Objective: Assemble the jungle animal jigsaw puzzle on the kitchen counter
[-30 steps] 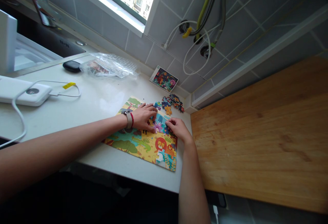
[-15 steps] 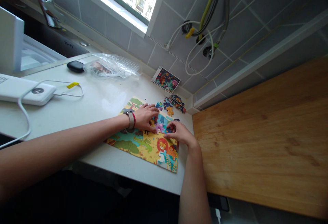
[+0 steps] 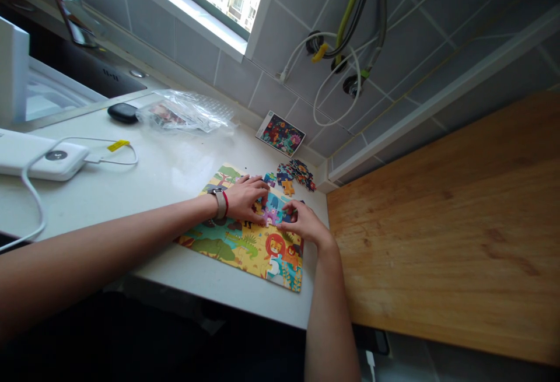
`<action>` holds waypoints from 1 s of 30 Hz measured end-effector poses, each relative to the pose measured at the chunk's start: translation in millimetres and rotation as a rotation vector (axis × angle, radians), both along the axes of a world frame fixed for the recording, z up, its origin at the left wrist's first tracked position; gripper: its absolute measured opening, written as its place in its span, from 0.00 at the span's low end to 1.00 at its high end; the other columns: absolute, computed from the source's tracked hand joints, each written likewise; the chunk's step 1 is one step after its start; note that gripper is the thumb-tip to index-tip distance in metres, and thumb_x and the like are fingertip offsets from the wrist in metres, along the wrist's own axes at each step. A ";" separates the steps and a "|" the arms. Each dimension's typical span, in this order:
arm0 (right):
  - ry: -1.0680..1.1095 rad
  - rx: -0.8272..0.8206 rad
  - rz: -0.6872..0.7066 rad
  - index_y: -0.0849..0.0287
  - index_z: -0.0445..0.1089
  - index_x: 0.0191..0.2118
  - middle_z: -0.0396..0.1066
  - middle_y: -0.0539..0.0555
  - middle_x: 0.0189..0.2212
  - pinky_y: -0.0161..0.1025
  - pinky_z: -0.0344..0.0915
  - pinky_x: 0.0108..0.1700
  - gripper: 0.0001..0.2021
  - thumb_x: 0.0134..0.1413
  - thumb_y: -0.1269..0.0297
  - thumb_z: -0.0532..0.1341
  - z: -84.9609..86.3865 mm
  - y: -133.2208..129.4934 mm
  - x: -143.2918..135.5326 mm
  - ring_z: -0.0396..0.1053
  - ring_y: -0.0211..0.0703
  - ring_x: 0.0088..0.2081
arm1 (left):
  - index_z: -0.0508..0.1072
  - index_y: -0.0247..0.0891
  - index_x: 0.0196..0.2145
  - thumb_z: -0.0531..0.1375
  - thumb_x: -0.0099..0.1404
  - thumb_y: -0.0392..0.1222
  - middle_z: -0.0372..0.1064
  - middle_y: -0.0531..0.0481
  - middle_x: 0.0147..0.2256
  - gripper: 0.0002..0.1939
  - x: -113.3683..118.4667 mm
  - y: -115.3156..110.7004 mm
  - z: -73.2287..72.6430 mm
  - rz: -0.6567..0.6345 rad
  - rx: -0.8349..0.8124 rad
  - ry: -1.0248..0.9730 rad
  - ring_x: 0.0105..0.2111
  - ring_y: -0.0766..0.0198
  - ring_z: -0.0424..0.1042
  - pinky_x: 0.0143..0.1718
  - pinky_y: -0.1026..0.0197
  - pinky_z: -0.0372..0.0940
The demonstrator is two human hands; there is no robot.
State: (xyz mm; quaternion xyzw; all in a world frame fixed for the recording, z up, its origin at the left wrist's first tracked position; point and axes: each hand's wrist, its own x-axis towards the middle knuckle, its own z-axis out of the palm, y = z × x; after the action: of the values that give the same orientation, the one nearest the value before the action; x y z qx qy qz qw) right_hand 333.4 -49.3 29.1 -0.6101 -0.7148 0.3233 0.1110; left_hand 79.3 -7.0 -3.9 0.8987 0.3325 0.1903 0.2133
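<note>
1. Okay, so it's a white worktop [image 3: 151, 189] tucked in a corner under a tiled wall [image 3: 236, 81], with the animal puzzle [image 3: 247, 248] lying flat near its right end.
2. Left hand [image 3: 245, 198] is spread over the puzzle's far half, palm down, not clutching anything that I can see.
3. What's changed: right hand's [image 3: 303, 221] thumb and index were close together a second ago; now they're apart over the dark blue patch. Can't tell if a piece is in there. My read is the pinch got loosened or re-set, and fitting isn't settled.
4. Puzzle's right edge leaves just a narrow strip before the wooden board [image 3: 446, 230]; near side's a bit roomier.
5. Far side's tight: loose pieces [image 3: 300, 173] sit there, picture card [image 3: 280, 134] behind.
6. Most open room is left, toward the white device [image 3: 48, 157], though the left forearm crosses it.
</note>
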 end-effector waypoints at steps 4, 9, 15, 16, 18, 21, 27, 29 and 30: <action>0.001 0.042 0.025 0.56 0.76 0.40 0.70 0.50 0.37 0.37 0.63 0.38 0.21 0.37 0.60 0.78 1.2 -0.6 -0.6 0.66 0.41 0.35 | 0.74 0.42 0.38 0.71 0.54 0.64 0.70 0.44 0.59 0.26 -0.1 0.0 -0.5 -0.005 0.005 -0.011 0.62 0.39 0.61 0.64 0.39 0.51; 0.071 -0.006 -0.007 0.57 0.74 0.36 0.71 0.49 0.33 0.36 0.63 0.35 0.20 0.37 0.58 0.77 1.2 0.7 -0.6 0.66 0.41 0.33 | 0.74 0.42 0.38 0.71 0.54 0.63 0.70 0.43 0.58 0.25 -0.4 -0.2 -1.1 -0.001 0.004 -0.011 0.63 0.39 0.60 0.65 0.39 0.50; 0.402 -0.038 -0.086 0.57 0.71 0.32 0.73 0.50 0.30 0.38 0.66 0.36 0.17 0.46 0.49 0.72 -0.1 5.1 -0.9 0.69 0.41 0.32 | 0.73 0.42 0.37 0.72 0.53 0.62 0.70 0.44 0.58 0.24 0.2 -1.0 0.8 0.001 -0.007 -0.012 0.63 0.39 0.60 0.65 0.38 0.50; 0.439 -0.009 -0.138 0.57 0.72 0.33 0.73 0.51 0.30 0.38 0.66 0.36 0.18 0.45 0.48 0.72 -2.1 7.2 1.0 0.69 0.42 0.32 | 0.73 0.42 0.37 0.72 0.53 0.62 0.70 0.44 0.58 0.24 0.2 -1.0 1.2 0.000 -0.009 -0.011 0.63 0.39 0.60 0.66 0.38 0.50; 0.479 0.092 -0.268 0.57 0.73 0.35 0.74 0.52 0.31 0.38 0.67 0.35 0.21 0.45 0.45 0.72 -8.2 13.3 7.5 0.70 0.43 0.32 | 0.74 0.42 0.37 0.71 0.54 0.62 0.69 0.44 0.59 0.24 0.1 -1.0 1.8 -0.002 -0.012 -0.007 0.63 0.39 0.60 0.66 0.37 0.49; 0.476 0.270 -0.484 0.58 0.74 0.38 0.76 0.55 0.32 0.38 0.67 0.32 0.26 0.43 0.39 0.70 -20.7 25.0 22.9 0.71 0.44 0.32 | 0.74 0.42 0.38 0.71 0.54 0.63 0.69 0.44 0.59 0.25 -0.4 -0.9 1.6 -0.007 -0.015 0.000 0.63 0.39 0.59 0.66 0.37 0.48; 0.414 0.424 -0.704 0.61 0.76 0.42 0.76 0.56 0.29 0.38 0.65 0.28 0.32 0.46 0.34 0.65 -44.1 41.1 49.9 0.70 0.44 0.28 | 0.74 0.43 0.39 0.69 0.54 0.69 0.71 0.44 0.57 0.28 -1.8 0.8 1.8 -0.015 0.022 -0.011 0.62 0.40 0.61 0.64 0.40 0.53; 0.420 0.429 -0.724 0.62 0.75 0.42 0.76 0.56 0.28 0.37 0.64 0.26 0.33 0.45 0.34 0.65 -49.6 43.4 54.0 0.69 0.43 0.26 | 0.74 0.43 0.42 0.66 0.58 0.70 0.72 0.43 0.55 0.29 -2.1 3.4 2.6 0.007 0.045 -0.056 0.60 0.43 0.64 0.62 0.43 0.57; 0.424 0.430 -0.734 0.62 0.75 0.41 0.76 0.56 0.29 0.37 0.63 0.25 0.33 0.44 0.34 0.65 -52.0 44.3 55.4 0.68 0.42 0.26 | 0.74 0.42 0.44 0.64 0.62 0.69 0.73 0.43 0.53 0.28 -2.3 5.4 2.9 0.028 0.052 -0.091 0.58 0.45 0.67 0.61 0.45 0.59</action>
State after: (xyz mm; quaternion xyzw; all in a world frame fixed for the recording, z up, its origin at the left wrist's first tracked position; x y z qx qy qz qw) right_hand 388.7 -5.0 -22.9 -0.7059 -0.4644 0.2248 0.4852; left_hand 77.1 -1.7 -1.0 0.8897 0.3298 0.2425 0.2023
